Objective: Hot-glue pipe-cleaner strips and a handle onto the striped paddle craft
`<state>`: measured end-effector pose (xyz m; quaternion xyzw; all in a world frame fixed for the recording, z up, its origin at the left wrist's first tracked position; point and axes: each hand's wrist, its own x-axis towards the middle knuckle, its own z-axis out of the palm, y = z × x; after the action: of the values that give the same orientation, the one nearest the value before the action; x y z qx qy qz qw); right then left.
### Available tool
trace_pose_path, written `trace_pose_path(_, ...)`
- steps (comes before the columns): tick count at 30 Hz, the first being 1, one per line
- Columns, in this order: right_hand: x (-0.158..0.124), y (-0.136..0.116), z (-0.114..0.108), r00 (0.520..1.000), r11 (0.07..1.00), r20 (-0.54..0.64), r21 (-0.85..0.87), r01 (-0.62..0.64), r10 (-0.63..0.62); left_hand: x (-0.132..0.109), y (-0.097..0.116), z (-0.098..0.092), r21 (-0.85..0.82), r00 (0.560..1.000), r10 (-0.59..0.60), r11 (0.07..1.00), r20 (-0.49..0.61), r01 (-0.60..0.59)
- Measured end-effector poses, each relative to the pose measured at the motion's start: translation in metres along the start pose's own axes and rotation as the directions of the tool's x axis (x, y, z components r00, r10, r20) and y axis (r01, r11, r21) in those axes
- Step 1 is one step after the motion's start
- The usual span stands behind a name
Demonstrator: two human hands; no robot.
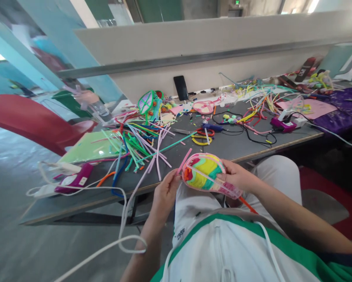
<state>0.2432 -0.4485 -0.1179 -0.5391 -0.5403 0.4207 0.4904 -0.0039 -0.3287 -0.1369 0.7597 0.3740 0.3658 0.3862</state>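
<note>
Over my lap, my right hand [236,177] grips the lower right part of a flat, rounded craft piece [204,169], thumb on top. The piece has a pink rim and yellow, teal and red fill, with a pale strip across its face. An orange strip [248,205] sticks out beyond its narrow end. My left hand [167,184] pinches a short pink pipe cleaner [184,160] at the piece's left edge, its free end pointing up. Whether the pink strip is joined to the rim, I cannot tell.
Loose pipe cleaners [146,145] cover the left of the grey table [234,147]. Behind the craft piece lie red-handled scissors [205,132] and a blue-handled tool [213,127]. A phone [181,88] leans on the partition. White cables [123,211] hang over the front edge near my left arm.
</note>
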Motion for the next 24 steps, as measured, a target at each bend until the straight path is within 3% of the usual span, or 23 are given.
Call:
trace_pose_path(4, -0.004, -0.008, -0.002, 1.000, 0.992, 0.020, -0.124, -0.012, 0.015, 0.003, 0.005, -0.023, 0.133, 0.987, 0.152, 0.981, -0.053, -0.144)
trace_pose_path(6, -0.005, -0.008, 0.000, 0.999, 0.981, 0.028, -0.190, -0.036, 0.042, 0.007, 0.013, -0.033, 0.234, 0.957, 0.291, 0.931, -0.012, -0.280)
trace_pose_path(10, -0.005, -0.005, 0.010, 0.989, 0.960, 0.092, -0.264, -0.090, 0.118, 0.017, 0.037, -0.046, 0.323, 0.826, 0.474, 0.764, 0.306, -0.558)
trace_pose_path(13, -0.006, -0.005, 0.018, 0.977, 0.944, 0.155, -0.317, -0.093, 0.148, 0.023, 0.055, -0.044, 0.388, 0.757, 0.435, 0.668, 0.488, -0.634)
trace_pose_path(16, -0.007, -0.005, 0.024, 0.966, 0.933, 0.189, -0.345, -0.101, 0.174, 0.023, 0.060, -0.035, 0.369, 0.700, 0.402, 0.637, 0.590, -0.677)
trace_pose_path(21, -0.006, 0.001, 0.029, 0.954, 0.895, 0.197, -0.430, -0.121, 0.224, 0.013, 0.053, -0.022, 0.333, 0.694, 0.366, 0.678, 0.620, -0.656)
trace_pose_path(22, -0.007, 0.003, 0.030, 0.952, 0.897, 0.205, -0.425, -0.125, 0.229, 0.012, 0.052, -0.021, 0.319, 0.704, 0.350, 0.707, 0.618, -0.631)
trace_pose_path(24, -0.007, 0.009, 0.033, 0.947, 0.909, 0.222, -0.395, -0.132, 0.234, 0.010, 0.050, -0.019, 0.289, 0.774, 0.309, 0.800, 0.552, -0.526)
